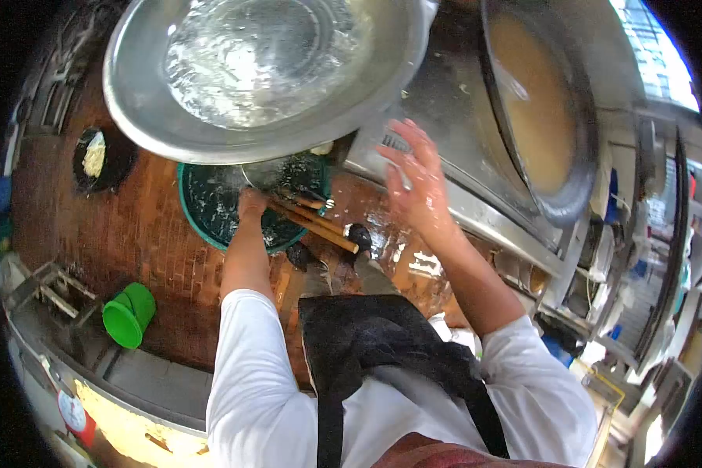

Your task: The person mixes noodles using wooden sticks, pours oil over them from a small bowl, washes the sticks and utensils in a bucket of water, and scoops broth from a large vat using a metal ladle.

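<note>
A large metal basin [136, 117] of rippling water fills the top of the view. Below its near rim, my left hand [251, 204] is closed over a teal tub [186, 210] of dark water; a thin curved wire shows just above it, but what the fingers hold is hidden. Beside that hand, long wooden sticks or handles [320, 226] lie across the tub's edge. My right hand [417, 183], wet and with fingers spread, is raised to the right of the basin. It holds nothing and hovers in front of a metal counter.
A big wok-like pan [577, 168] of cloudy tan liquid sits in the counter at right. On the wet brick floor stand a green bucket [129, 315] and a dark round container [105, 160] with pale stuff. A dial scale [72, 411] is at lower left.
</note>
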`<state>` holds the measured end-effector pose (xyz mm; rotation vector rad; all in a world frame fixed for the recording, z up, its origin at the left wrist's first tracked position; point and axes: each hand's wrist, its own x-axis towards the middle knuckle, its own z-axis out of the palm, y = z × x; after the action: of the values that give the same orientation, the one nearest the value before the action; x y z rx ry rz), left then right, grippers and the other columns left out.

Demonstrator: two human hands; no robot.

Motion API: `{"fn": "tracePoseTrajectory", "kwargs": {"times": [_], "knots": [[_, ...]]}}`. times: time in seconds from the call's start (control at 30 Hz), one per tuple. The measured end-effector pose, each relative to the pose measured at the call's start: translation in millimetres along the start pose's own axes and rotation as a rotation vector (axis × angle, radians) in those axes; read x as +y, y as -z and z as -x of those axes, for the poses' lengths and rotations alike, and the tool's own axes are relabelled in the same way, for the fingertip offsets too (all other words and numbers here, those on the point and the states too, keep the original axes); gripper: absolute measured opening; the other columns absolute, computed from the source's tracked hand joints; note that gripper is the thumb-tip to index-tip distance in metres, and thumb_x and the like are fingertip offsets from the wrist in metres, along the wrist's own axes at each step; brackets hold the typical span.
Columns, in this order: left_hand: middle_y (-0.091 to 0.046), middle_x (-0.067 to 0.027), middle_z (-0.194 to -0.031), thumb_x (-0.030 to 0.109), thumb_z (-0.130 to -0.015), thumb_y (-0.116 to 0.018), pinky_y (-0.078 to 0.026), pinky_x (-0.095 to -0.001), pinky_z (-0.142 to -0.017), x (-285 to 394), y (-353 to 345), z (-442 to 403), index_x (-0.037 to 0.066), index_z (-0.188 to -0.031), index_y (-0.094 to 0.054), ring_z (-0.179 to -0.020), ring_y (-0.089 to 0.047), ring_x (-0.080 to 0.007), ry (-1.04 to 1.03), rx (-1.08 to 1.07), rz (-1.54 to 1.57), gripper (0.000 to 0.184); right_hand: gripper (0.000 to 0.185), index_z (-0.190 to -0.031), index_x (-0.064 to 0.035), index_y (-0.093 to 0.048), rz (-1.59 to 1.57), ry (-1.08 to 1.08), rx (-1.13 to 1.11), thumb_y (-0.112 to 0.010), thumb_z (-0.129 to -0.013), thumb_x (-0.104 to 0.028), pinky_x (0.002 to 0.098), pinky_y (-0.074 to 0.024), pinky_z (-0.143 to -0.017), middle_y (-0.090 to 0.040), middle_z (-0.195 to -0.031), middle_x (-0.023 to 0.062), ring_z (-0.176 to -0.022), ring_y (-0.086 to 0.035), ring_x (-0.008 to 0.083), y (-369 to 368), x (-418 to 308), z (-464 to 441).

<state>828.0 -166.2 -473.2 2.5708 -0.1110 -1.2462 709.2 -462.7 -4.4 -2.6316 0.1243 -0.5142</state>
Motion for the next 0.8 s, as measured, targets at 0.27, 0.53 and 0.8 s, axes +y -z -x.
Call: {"fn": "tracePoseTrajectory", "kwargs": {"times": [0.27,0.53,0.8], "knots": [[-0.051,-0.0038,-0.061,0.005,-0.083,-0.067,-0.040,-0.0301,-0.035,15.8,77.2,164.6,0.003,-0.109,-0.051,-0.040,-0.048,-0.0139,-0.021,-0.049,1.255,0.030,0.030,-0.104,-0.0059,-0.067,-0.115,0.033,-0.030,-0.064,-0.076,0.003,0.0517,-0.0427,-0.103,-0.055,-0.133,0.0160,-0.128,-0.048,0.0413,-17.0,-10.1,-0.6],[-0.054,-0.0030,-0.072,0.000,-0.084,-0.063,-0.042,-0.0261,-0.039,15.1,205.6,388.9,0.003,-0.108,-0.046,-0.047,-0.049,-0.0094,-0.137,0.218,1.320,0.029,0.027,-0.109,0.0009,-0.063,-0.271,0.160,-0.108,-0.060,-0.083,-0.003,0.0495,-0.0419,-0.104,-0.056,-0.126,0.0212,-0.122,-0.051,0.0409,-61.9,-91.9,-58.0],[-0.065,-0.0283,-0.085,0.009,-0.079,-0.065,-0.052,-0.0464,-0.067,26.9,363.2,472.7,-0.007,-0.110,-0.049,-0.076,-0.068,-0.0385,-0.078,0.613,0.491,0.038,0.036,-0.108,0.0093,-0.061,-0.081,0.457,-0.139,-0.054,-0.089,-0.020,0.0517,-0.0411,-0.100,-0.057,-0.120,0.0260,-0.111,-0.054,0.0398,-223.7,-176.2,-131.3]]}}
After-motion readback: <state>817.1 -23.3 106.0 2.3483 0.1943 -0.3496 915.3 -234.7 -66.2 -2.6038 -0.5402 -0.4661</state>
